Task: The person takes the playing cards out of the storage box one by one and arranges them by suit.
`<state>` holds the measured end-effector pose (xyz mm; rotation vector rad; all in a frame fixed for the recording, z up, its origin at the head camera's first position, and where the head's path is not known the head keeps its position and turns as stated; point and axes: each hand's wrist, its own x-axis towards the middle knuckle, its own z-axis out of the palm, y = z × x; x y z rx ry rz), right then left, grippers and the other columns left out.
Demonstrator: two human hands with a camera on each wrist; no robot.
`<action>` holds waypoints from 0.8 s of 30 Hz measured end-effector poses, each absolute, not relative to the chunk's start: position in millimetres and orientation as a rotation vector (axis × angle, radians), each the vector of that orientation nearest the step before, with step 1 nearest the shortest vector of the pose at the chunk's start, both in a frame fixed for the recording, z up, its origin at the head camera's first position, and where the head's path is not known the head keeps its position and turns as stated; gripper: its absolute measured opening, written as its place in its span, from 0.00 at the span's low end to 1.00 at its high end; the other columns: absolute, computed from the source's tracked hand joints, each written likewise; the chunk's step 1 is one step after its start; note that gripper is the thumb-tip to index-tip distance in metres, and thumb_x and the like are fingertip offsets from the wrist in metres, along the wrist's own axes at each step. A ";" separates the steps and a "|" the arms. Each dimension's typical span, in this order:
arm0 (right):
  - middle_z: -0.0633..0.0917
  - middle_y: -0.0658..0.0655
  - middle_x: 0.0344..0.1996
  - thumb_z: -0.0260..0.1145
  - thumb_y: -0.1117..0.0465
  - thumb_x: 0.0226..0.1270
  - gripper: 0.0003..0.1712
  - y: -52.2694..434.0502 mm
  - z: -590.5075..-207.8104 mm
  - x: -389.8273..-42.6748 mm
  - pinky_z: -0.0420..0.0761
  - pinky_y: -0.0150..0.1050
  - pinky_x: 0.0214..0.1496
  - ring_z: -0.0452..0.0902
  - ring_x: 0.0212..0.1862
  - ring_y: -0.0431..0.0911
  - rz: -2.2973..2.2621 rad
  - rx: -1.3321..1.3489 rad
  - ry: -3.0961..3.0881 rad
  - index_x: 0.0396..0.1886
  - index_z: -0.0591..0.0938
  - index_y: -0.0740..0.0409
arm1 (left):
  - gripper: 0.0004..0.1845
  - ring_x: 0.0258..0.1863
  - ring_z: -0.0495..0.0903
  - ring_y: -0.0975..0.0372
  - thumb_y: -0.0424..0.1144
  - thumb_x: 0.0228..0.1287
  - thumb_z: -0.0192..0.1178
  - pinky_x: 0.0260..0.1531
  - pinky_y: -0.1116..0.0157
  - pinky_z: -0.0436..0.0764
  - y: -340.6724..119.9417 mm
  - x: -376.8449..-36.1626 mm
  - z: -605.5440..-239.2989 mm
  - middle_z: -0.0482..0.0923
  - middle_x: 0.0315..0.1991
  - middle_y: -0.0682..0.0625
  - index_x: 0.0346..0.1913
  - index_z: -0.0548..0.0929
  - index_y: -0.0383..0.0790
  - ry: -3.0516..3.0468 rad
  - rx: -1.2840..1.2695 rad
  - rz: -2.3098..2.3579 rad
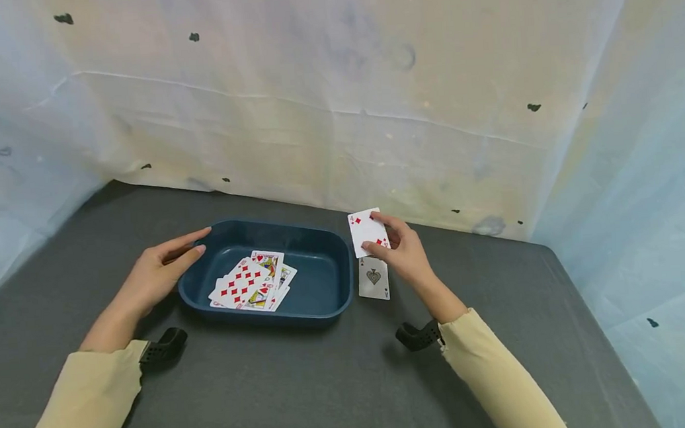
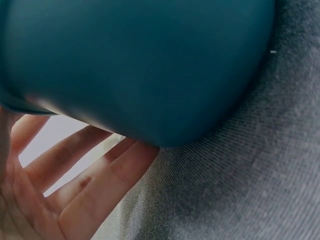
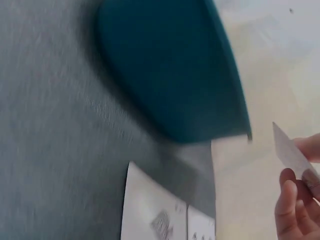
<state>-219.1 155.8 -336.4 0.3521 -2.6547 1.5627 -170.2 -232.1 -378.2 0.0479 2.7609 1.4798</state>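
Observation:
My right hand pinches a playing card, the four of diamonds, between thumb and fingers. It is raised off the table, right of a dark blue tray. Beneath it lies the ace of spades, its top edge overlapped by the held card in the head view. The right wrist view shows another card beside that ace, face up. With its thumb over the rim, my left hand holds the tray's left end; its other fingers lie against the outer wall. Several face-up cards overlap in the tray.
A dark grey cloth covers the table. Pale mottled sheeting hangs behind it and along both sides. A black wrist device sits at the left cuff, another at the right.

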 end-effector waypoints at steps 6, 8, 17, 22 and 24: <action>0.75 0.63 0.56 0.69 0.64 0.61 0.35 177.3 -350.1 -232.9 0.73 0.27 0.35 0.77 0.44 0.50 1.520 0.171 -2.600 0.68 0.70 0.56 | 0.32 0.47 0.70 0.49 0.60 0.71 0.46 0.32 0.67 0.75 -233.4 -169.2 -375.3 0.62 0.68 0.35 0.73 0.62 0.53 2.762 0.036 1.467; 0.76 0.64 0.54 0.69 0.63 0.61 0.34 184.2 -354.7 -236.8 0.73 0.27 0.34 0.76 0.41 0.46 1.495 0.130 -2.589 0.68 0.70 0.57 | 0.32 0.47 0.70 0.49 0.60 0.71 0.46 0.32 0.66 0.75 -233.4 -169.1 -374.9 0.62 0.68 0.35 0.73 0.62 0.53 2.766 0.036 1.464; 0.76 0.61 0.57 0.69 0.64 0.61 0.33 207.5 -371.7 -249.0 0.73 0.24 0.32 0.73 0.34 0.32 1.473 -0.032 -2.588 0.67 0.72 0.57 | 0.32 0.46 0.69 0.50 0.60 0.71 0.46 0.31 0.66 0.74 -232.5 -168.8 -374.8 0.63 0.68 0.35 0.73 0.62 0.52 2.758 0.029 1.467; 0.76 0.62 0.58 0.68 0.65 0.61 0.32 213.5 -378.1 -253.6 0.74 0.25 0.32 0.73 0.34 0.32 1.506 -0.091 -2.578 0.66 0.72 0.58 | 0.31 0.47 0.69 0.50 0.59 0.72 0.46 0.32 0.66 0.74 -231.7 -169.0 -374.9 0.62 0.68 0.35 0.73 0.62 0.51 2.758 0.044 1.467; 0.77 0.63 0.58 0.68 0.65 0.61 0.32 215.0 -380.7 -255.3 0.74 0.26 0.32 0.73 0.34 0.33 1.510 -0.115 -2.578 0.66 0.72 0.59 | 0.31 0.47 0.69 0.50 0.59 0.72 0.46 0.32 0.66 0.74 -231.4 -169.1 -374.9 0.63 0.68 0.35 0.73 0.62 0.51 2.761 0.050 1.467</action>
